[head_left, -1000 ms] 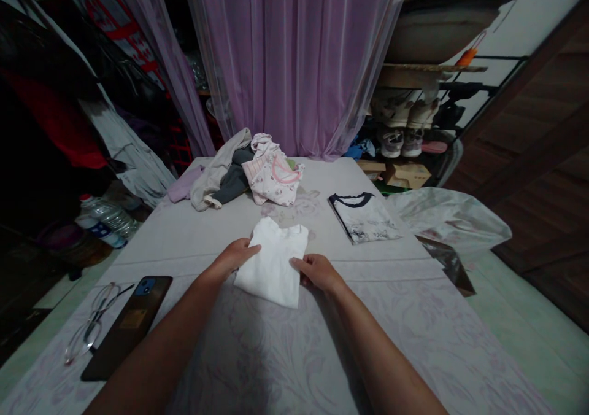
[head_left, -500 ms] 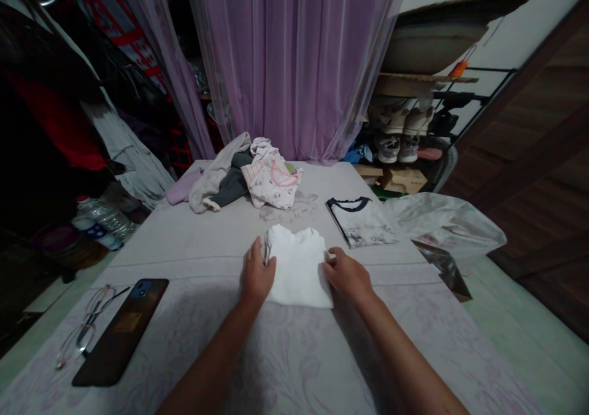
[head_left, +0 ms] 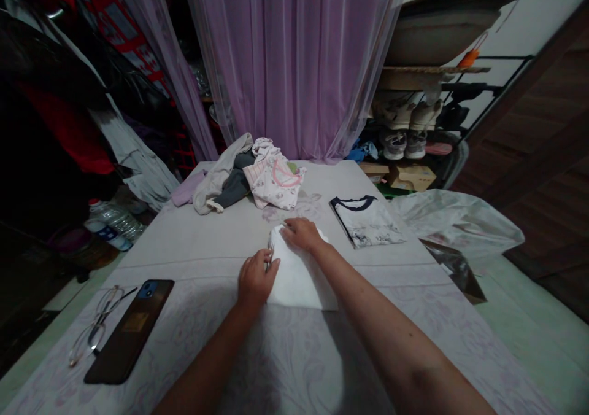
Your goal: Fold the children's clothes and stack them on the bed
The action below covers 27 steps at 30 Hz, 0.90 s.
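A small white folded garment (head_left: pixel 299 277) lies on the pale patterned bed sheet (head_left: pixel 276 360) in front of me. My left hand (head_left: pixel 254 278) rests on the garment's left edge, fingers curled and pinching the cloth. My right hand (head_left: pixel 301 233) reaches across to the garment's far end near the neckline, palm down with fingers bent onto the fabric. My right forearm covers part of the garment's right side.
A folded white shirt with dark collar (head_left: pixel 367 220) lies to the right. A heap of unfolded clothes (head_left: pixel 248 178) sits at the far edge. A phone (head_left: pixel 131 330) and glasses (head_left: pixel 94 334) lie at the left. A plastic bag (head_left: pixel 453 221) and a water bottle (head_left: pixel 110 224) flank the bed.
My right hand left the garment's right edge and moved forward and left to its far end. My left hand stayed on the left edge. The garment looks narrower.
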### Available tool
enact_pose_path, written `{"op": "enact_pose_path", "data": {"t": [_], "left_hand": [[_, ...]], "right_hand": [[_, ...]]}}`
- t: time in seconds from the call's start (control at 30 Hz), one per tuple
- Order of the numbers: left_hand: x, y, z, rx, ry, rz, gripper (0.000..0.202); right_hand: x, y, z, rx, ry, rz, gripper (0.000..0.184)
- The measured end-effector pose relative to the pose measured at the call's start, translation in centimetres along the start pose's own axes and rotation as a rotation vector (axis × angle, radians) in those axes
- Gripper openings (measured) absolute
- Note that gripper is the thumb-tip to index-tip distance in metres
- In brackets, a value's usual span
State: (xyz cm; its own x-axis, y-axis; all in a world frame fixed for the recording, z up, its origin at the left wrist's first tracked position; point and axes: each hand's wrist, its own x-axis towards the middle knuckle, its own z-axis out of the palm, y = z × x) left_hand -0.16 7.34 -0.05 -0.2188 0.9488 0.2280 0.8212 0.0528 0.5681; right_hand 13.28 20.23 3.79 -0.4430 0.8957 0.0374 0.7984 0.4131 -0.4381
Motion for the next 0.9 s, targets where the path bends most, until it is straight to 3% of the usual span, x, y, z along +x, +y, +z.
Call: {"op": "enact_pose_path", "data": {"t": [0.17,0.4,0.53,0.6,0.7,0.8,0.9], "left_hand": [[1.4,1.0,-0.6,0.095,-0.133,-0.095,0.023],[1.9,1.6,-0.7,-0.073,-0.271,-0.137,0.024],[2.3,1.6,-1.1,0.014,-0.350,-0.174,0.025],[2.1,1.4,-1.2,0.090,-0.312,-0.152,0.020],[1.3,1.0,-1.5,0.160,-0.244,-0.135,0.038],[0.5,0.6,-1.5,0.213,-0.191,-0.095,0.044],[0.3,0.3,-1.2,0.244,-0.059,0.049,0.045]], "right_hand": [[1.8,0.1,0.7,0.205,-0.078,0.070,0.016],[0.7,0.7,0.2,0.378,0.101,0.016,0.021],[0.6,-0.8,1.4,0.229,0.082,0.039,0.019],[0.7,-1.8,2.2,0.095,0.054,0.048,0.020],[0.8,-2.6,3.0,-0.015,0.048,0.016,0.025],[0.6,-2.5,2.5,0.024,0.091,-0.002,0.032],[-0.8,-1.8,1.5,0.070,0.186,-0.028,0.035]]}}
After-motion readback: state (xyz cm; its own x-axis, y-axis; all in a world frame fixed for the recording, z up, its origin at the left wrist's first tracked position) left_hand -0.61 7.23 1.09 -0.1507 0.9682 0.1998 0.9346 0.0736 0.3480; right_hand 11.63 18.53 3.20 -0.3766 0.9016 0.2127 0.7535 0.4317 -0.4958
